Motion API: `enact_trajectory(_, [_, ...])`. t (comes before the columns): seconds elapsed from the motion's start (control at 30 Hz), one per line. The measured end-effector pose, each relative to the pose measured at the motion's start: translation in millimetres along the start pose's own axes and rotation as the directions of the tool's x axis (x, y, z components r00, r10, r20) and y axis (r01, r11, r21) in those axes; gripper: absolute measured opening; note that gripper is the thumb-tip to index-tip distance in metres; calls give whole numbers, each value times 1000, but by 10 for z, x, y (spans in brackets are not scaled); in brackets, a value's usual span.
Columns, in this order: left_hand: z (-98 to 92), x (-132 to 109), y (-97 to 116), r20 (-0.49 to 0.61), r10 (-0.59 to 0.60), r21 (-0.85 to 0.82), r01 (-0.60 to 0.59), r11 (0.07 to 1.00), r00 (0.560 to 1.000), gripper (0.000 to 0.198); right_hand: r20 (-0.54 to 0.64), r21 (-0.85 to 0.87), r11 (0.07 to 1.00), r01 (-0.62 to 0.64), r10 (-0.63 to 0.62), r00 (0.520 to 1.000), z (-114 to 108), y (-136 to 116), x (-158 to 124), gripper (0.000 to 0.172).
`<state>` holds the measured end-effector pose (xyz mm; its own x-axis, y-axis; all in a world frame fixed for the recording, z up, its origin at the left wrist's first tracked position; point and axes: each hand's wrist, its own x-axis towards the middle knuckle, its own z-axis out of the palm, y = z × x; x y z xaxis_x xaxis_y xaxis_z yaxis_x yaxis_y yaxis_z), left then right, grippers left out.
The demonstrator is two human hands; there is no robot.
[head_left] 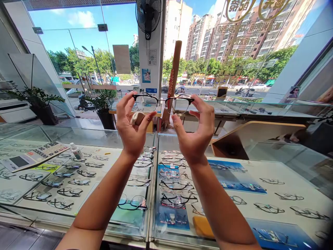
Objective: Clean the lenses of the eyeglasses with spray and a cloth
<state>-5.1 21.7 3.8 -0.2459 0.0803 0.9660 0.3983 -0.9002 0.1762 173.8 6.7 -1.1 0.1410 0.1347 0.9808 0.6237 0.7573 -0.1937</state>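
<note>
**A pair of glasses (163, 102) held up in two hands**

The glasses are up high, in front of a big shop window, well above a glass counter (88, 137). They have dark tops on the rims and thin lines under the lenses. The left hand (132, 123) pinches one outer end of the frame, and the right hand (194, 130) pinches the other end, so both hands are gripping. The left hand also has a small tan cloth (137, 118) tucked in it (it looks soft, but it is hard to be sure what it is made of).

Below the hands, rows of glasses (132, 203) lie under the counter glass, some on blue cards (236, 175). On the left side of the counter sit a big calculator (17, 163) and a small white bottle (76, 151), just beside each other. An orange pad (203, 226) lies near the front edge, under the right arm.

Past the counter there is a black wall fan (148, 17) on a white post and a green plant in a dark pot (102, 104) — and out the window, tall buildings stand in the sun.
</note>
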Motion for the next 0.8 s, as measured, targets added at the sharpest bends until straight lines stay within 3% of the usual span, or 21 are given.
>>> enact_trajectory(0.13, [-5,-3,-61,6,9,11,-10,1000,1000,65,-56,77,996,43,-39,998,14,27,-3,61])
enact_trajectory(0.4, [-35,-22,73,27,-132,102,129,986,991,69,-56,96,995,-38,43,998,-37,-38,22,54])
enact_trajectory(0.57, [-21,-30,132,22,-281,106,277,955,960,66,-67,80,994,-72,78,995,-57,-88,45,50])
enact_trajectory(0.8, [-17,-54,41,106,-393,45,390,920,914,60,-103,89,994,-59,68,992,-84,-123,54,48])
